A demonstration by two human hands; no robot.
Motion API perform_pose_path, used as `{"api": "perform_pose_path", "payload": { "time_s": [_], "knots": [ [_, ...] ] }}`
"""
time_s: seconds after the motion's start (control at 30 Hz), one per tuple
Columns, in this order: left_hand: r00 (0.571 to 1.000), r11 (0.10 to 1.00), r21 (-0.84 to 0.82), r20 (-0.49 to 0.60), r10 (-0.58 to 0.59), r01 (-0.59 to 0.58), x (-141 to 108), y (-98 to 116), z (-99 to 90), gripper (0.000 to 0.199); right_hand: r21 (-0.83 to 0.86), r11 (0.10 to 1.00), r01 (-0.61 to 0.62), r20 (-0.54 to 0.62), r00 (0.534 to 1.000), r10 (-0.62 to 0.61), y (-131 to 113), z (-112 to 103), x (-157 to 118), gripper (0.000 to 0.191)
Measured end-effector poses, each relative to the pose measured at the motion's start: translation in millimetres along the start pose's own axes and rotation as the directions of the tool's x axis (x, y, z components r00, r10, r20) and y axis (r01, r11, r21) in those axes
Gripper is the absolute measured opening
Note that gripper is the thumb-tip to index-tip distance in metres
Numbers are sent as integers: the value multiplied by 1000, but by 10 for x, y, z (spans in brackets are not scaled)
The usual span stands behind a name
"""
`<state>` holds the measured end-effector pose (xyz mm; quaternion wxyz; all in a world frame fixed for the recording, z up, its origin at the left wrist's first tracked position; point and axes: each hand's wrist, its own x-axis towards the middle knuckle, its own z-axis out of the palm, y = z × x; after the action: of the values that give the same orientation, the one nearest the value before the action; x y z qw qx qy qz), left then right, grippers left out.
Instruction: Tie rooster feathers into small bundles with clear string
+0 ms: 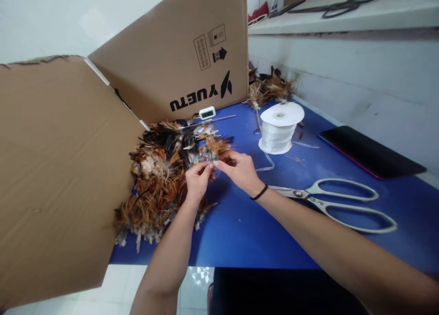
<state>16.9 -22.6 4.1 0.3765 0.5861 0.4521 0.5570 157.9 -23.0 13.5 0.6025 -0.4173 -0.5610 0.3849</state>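
Over the blue table, my left hand (pixel 198 180) and my right hand (pixel 242 169) meet with thumbs and fingertips pinched together. Grey fluff shows at the pinch, and brown feathers (pixel 218 146) fan out just behind the fingers. Both hands appear closed on these feathers; whether it is one or a small bunch, I cannot tell. To the left and beyond lies a wide pile of brown, black and grey feathers (pixel 157 187), partly covered by my left hand. A black band circles my right wrist.
A white ribbon spool (pixel 280 127) stands upright at the back, its loose end trailing. Large scissors (pixel 308 195) lie by my right forearm. A black phone-like slab (pixel 370 151), a small digital display (pixel 207 113) and more feathers (pixel 274 86) lie farther off. A cardboard box (pixel 164 54) walls the left.
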Motion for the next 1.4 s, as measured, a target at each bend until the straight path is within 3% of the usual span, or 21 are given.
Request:
{"api": "perform_pose_path", "payload": {
  "time_s": [0.5,1.03,1.4],
  "knots": [
    [996,983,157,11,90,-91,-38,-8,14,23,42,997,-70,-40,997,71,63,0,36,21],
    [996,991,-98,37,-87,90,-5,4,34,25,133,985,-106,-3,994,107,44,6,31,21],
    [987,977,-163,103,-121,137,19,-13,8,29,119,993,24,64,997,-31,108,-33,48,17]
  ]
}}
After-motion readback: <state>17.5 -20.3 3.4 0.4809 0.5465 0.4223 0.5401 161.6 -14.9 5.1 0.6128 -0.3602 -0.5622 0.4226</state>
